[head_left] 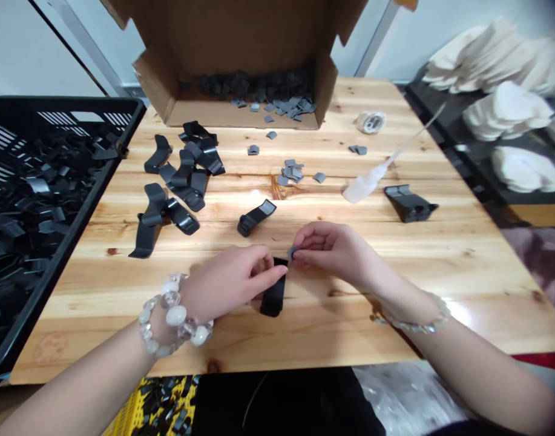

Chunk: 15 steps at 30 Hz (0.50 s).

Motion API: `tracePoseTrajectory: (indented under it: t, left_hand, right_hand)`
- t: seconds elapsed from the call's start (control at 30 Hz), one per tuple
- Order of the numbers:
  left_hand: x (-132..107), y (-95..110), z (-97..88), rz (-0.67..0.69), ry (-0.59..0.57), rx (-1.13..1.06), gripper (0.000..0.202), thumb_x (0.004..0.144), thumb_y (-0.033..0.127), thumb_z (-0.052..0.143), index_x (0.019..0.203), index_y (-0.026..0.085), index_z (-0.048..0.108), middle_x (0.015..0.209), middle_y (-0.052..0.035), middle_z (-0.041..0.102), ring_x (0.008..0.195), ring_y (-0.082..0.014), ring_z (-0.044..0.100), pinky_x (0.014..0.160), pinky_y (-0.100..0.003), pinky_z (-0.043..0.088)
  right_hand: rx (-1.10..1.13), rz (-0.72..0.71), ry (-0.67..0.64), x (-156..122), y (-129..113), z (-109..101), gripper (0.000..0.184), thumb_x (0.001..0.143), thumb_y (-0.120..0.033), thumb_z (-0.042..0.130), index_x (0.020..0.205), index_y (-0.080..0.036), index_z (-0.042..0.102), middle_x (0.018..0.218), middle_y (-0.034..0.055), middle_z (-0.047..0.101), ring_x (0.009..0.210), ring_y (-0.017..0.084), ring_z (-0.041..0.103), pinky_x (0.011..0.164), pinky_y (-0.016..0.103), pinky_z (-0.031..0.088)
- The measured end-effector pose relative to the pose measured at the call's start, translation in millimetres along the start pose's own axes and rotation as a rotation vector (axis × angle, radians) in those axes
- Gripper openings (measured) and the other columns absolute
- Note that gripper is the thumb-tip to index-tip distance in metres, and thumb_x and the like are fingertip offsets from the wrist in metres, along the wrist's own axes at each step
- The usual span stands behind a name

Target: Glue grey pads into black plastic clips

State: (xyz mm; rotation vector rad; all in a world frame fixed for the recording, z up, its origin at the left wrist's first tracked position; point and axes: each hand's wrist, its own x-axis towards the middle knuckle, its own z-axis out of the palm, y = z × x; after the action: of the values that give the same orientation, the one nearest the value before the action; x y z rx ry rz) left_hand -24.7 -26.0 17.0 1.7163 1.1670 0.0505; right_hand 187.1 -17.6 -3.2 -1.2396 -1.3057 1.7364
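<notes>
Near the front of the wooden table, my left hand (234, 275) pinches a black curved plastic clip (272, 297) between thumb and fingers. Close to its upper end, my right hand (329, 251) holds a small grey square pad (292, 252) at the fingertips. The pad and the clip are a short gap apart. Just beyond my hands lies another black clip (256, 217) with a grey patch at its far end. Several loose grey pads (290, 172) lie further back in a small group.
An open cardboard box (168, 100) with many grey pads stands at the back. A black crate (136, 115) full of dark pieces is on the left, beside a pile of black clips (186, 169). Rightward are a white nozzle bottle (365, 183), a tape roll (371, 122) and stacked clips (408, 204).
</notes>
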Motion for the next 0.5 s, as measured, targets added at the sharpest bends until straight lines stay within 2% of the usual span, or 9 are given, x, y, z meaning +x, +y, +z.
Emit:
tracePoseTrajectory:
  t: [0.07, 0.17, 0.33, 0.5]
  left_hand:
    - [-1, 2, 1.5, 0.088, 0.108, 0.102, 0.033, 0.089, 0.055, 0.047, 0.092, 0.024, 0.055, 0.071, 0.0026, 0.063, 0.063, -0.0141, 0.059, 0.055, -0.024, 0.042]
    - [-1, 3, 5.0, 0.170, 0.206, 0.093, 0.026, 0.090, 0.049, 0.051, 0.102, 0.026, 0.055, 0.077, 0.0040, 0.063, 0.067, -0.0126, 0.058, 0.059, -0.024, 0.042]
    - [0, 0, 8.4, 0.230, 0.299, -0.021, 0.030, 0.087, 0.045, 0.058, 0.111, 0.029, 0.052, 0.081, 0.0050, 0.059, 0.067, -0.0106, 0.056, 0.060, -0.023, 0.044]
    - [-3, 0, 11.7, 0.307, 0.317, 0.002, 0.029, 0.084, 0.038, 0.064, 0.109, 0.029, 0.052, 0.089, 0.0052, 0.059, 0.076, -0.0104, 0.056, 0.068, -0.025, 0.046]
  right_hand:
    - [0.048, -0.056, -0.017, -4, -1, 4, 0.015, 0.070, -0.020, 0.076, 0.078, -0.016, 0.064, 0.083, 0.0026, 0.071, 0.081, 0.013, 0.069, 0.074, 0.023, 0.055]
    - [0.082, -0.192, 0.011, -10, -2, 10, 0.006, 0.074, -0.015, 0.071, 0.076, -0.017, 0.065, 0.095, 0.0030, 0.070, 0.089, 0.013, 0.068, 0.082, 0.025, 0.055]
    - [-0.017, -0.392, 0.075, -15, -3, 12, 0.012, 0.076, -0.007, 0.068, 0.074, -0.019, 0.069, 0.097, 0.0028, 0.069, 0.094, 0.013, 0.066, 0.083, 0.026, 0.055]
    - [-0.185, -0.544, 0.114, -17, -1, 12, 0.016, 0.076, -0.004, 0.066, 0.072, -0.019, 0.067, 0.095, 0.0017, 0.066, 0.090, 0.011, 0.065, 0.081, 0.025, 0.053]
